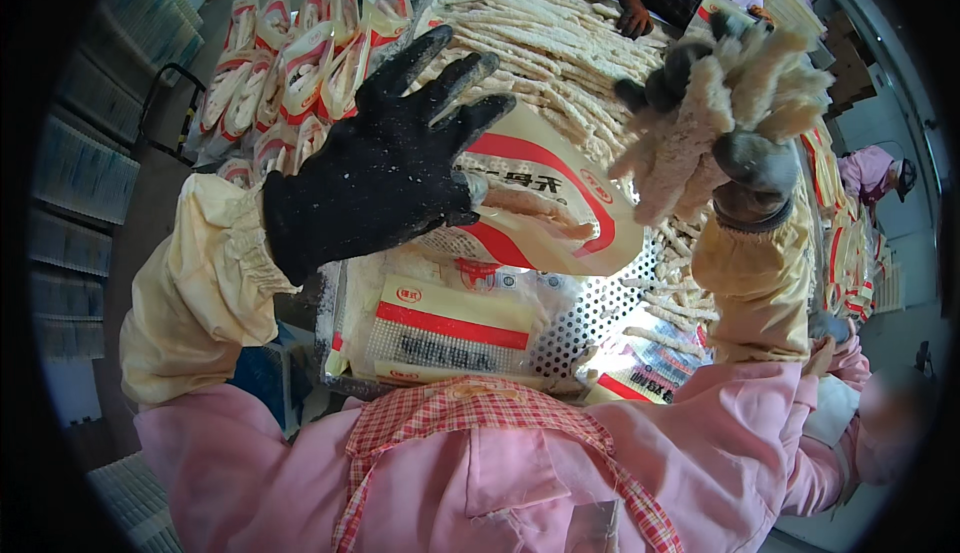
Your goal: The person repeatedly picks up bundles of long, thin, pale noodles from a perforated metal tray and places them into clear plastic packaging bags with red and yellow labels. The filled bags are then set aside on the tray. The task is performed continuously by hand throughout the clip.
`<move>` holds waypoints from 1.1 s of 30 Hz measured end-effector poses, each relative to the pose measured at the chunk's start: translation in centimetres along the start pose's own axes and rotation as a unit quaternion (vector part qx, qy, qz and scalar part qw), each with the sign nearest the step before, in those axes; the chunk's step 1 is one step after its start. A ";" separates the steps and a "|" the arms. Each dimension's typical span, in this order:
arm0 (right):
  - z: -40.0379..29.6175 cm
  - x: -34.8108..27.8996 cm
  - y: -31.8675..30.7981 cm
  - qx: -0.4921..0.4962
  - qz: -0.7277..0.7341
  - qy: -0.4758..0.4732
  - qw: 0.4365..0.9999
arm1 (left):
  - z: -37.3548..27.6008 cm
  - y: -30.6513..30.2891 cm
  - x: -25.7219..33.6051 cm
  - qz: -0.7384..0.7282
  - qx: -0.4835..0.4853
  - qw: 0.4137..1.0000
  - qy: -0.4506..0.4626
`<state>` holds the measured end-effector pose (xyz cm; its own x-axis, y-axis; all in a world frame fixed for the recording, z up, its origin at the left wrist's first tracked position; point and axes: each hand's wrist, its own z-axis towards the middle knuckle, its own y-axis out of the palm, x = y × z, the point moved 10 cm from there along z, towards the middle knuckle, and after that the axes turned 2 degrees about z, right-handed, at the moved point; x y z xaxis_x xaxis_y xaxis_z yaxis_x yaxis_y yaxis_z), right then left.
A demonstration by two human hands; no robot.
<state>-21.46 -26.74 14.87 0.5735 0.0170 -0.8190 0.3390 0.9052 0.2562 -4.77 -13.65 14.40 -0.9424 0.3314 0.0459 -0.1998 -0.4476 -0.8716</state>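
My left hand (367,170), in a black glove, has its fingers spread at the mouth of a printed plastic bag (525,140). The bag seems held at its left edge, under the palm, where the thumb is hidden; it is tilted, with pale strips inside. At the right, my right hand (720,125), in a dark, powder-dusted glove, grips a bunch of pale coated food strips (750,87) above the metal tray. Long rows of similar strips (540,27) lie in the tray beyond both hands.
Flat printed bags (450,320) lie on the perforated metal tray (577,328) near my apron. Loose strips (679,301) are at its right. Filled bags (307,65) stand at the left back. A co-worker's gloved hand (634,14) is at the far edge; more people are at the right.
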 end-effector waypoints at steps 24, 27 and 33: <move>-12.2 24.6 -10.6 0.064 -0.774 0.149 0.612 | -3.2 0.6 0.8 0.087 0.056 0.989 0.110; -13.1 27.0 -14.7 -0.021 -0.709 0.309 0.634 | -2.2 0.9 1.4 0.101 0.020 0.983 0.149; -10.7 22.2 -16.7 0.051 -0.810 0.038 0.583 | -1.5 1.4 0.4 0.063 -0.016 0.993 0.103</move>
<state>-22.35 -36.90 -13.06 -0.5944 -0.8028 -0.0474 0.4345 -0.2709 -0.8590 -5.07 -12.87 12.48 -0.8842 0.4381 -0.1624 -0.0718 -0.4708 -0.8793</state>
